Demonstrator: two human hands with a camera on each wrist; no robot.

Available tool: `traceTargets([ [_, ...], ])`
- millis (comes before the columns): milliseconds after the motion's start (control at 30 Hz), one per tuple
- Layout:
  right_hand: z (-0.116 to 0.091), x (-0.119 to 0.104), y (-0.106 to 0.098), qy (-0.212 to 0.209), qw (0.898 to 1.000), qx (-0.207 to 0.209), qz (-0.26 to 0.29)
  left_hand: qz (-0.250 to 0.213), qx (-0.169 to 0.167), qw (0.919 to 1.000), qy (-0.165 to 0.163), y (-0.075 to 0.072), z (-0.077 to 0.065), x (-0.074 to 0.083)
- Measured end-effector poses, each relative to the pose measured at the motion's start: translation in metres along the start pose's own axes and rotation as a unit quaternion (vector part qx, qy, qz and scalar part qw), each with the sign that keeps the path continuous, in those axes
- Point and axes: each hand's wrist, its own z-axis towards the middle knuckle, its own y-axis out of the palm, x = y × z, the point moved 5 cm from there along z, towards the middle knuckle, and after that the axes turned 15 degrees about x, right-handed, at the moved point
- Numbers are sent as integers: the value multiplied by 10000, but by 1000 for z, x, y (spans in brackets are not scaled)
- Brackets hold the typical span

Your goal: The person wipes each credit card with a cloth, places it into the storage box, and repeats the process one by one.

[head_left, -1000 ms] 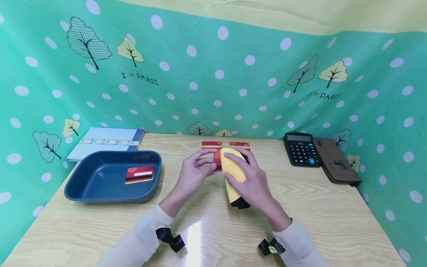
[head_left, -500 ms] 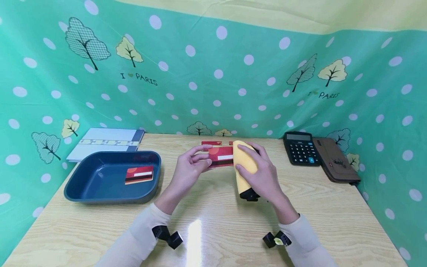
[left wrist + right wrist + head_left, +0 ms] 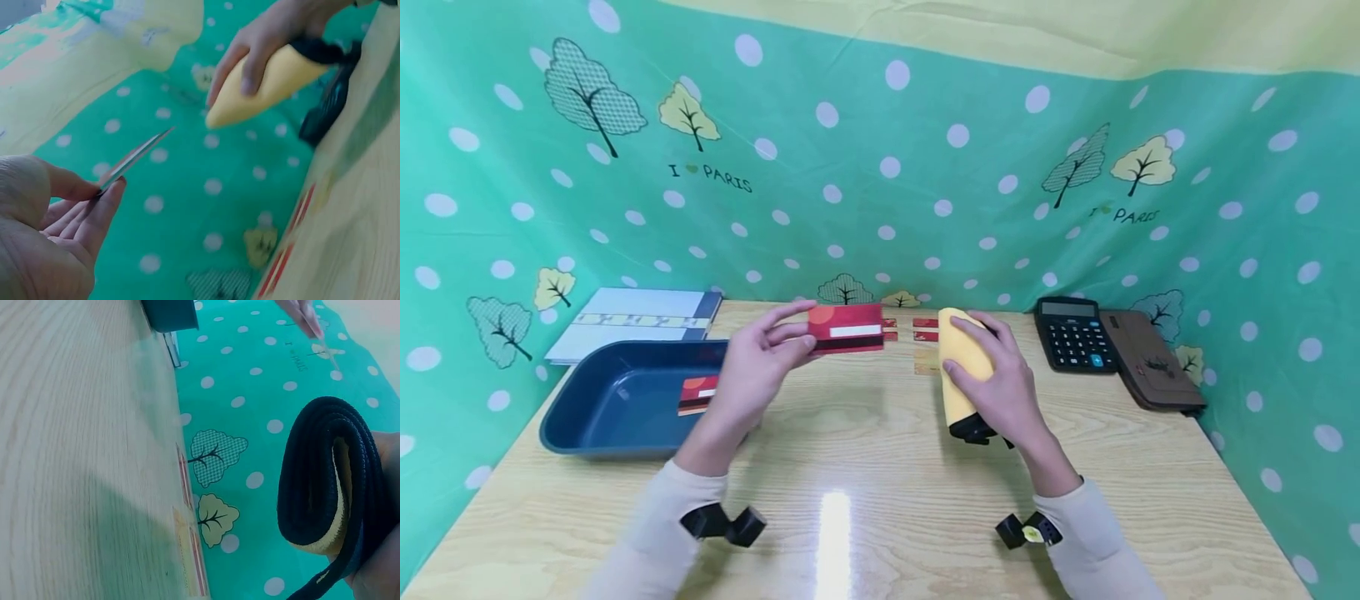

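Observation:
My left hand (image 3: 748,367) pinches a red card (image 3: 844,315) by its left end, thumb against fingers, raised above the table. The card has a white strip and a dark stripe; in the left wrist view the card (image 3: 139,153) is nearly edge-on. My right hand (image 3: 1006,383) grips a folded or rolled cloth (image 3: 958,362), yellow on one side. In the right wrist view the cloth (image 3: 312,481) shows its layered dark side. Past the hands lie red cards (image 3: 927,330) and a gold card (image 3: 927,361), partly hidden by the cloth.
A dark blue basin (image 3: 580,421) stands at the left with a red card (image 3: 694,395) in it, partly hidden by my left forearm. Behind it lies a white-and-blue folder (image 3: 625,308). A black calculator (image 3: 1075,335) and a brown wallet (image 3: 1153,362) lie back right. A green patterned curtain (image 3: 880,192) hangs behind.
The cloth has come away from the card and moved slightly right with my right hand. My left hand has carried the card up and left, partly in front of the basin.

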Motion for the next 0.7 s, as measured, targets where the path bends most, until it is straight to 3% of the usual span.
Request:
traceTargets([
  [333,0,1,-1,-5,10000,-61,-10,1377,242,9900,182,-84,0,6],
  [567,-1,-1,0,-11,10000,-82,29,2248,554,9726,196,-136,2,-6],
  [700,-1,-1,1,-13,9999,-87,68,2355,438,9709,61,-157,5,-18],
])
